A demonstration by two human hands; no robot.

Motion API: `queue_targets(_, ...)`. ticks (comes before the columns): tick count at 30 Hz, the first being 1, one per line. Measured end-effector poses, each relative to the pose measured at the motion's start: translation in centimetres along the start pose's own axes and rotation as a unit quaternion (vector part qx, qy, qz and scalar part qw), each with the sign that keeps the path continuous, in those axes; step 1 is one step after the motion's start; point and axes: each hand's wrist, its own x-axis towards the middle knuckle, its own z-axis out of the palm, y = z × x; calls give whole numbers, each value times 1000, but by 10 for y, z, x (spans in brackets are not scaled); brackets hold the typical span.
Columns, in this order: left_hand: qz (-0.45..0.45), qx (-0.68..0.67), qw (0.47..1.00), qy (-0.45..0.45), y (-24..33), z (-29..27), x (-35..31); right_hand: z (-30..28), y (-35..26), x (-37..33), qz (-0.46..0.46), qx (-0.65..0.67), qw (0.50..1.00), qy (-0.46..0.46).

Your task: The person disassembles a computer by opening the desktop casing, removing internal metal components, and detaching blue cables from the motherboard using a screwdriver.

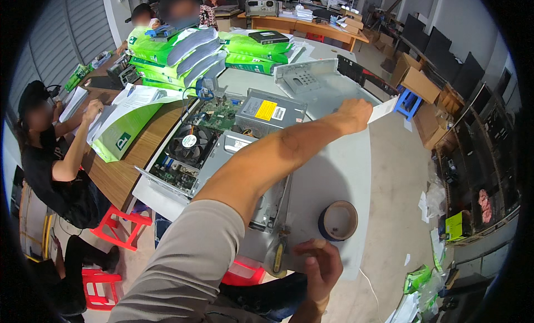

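My left arm reaches across to the right, its hand (353, 116) closed around a flat white slip (384, 109) that juts past the table's right edge. Beneath that arm lies an open desktop computer case (208, 161), partly hidden by it. A black fan (190, 142), a green circuit board (219, 114) and a metal power supply (271, 112) show inside. Low at the table's front edge, my right hand (320, 267) has bent fingers, apart from the thumb, with nothing visible in it. Close to its left is a screwdriver (277, 258) with a yellow and clear handle.
A roll of tape (338, 220) rests on the white table (334, 178). Behind the case are a grey metal cover (311, 81) and green-wrapped paper stacks (178, 53). A person (61, 150) sits at left near red stools (119, 228). Cardboard boxes (417, 81) and a blue stool (409, 103) stand right.
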Motion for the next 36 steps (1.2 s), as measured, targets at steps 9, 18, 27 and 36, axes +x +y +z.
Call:
queue_targets(9, 25, -10, 997, -76, 11, 24, -20, -28, -34, 39, -101, -138, 981, 90)
queue_targets(18, -181, 320, 930, 5, -111, 12, 37, -43, 1, 42, -249, -343, 858, 290)
queue_targets(27, -79, 144, 976, -143, -183, -40, 41, -33, 6, 54, -188, -324, 854, 360)
queue_targets(36, -130, -247, 960, -4, -232, -201, -25, -37, 7, 53, -176, -339, 849, 365)
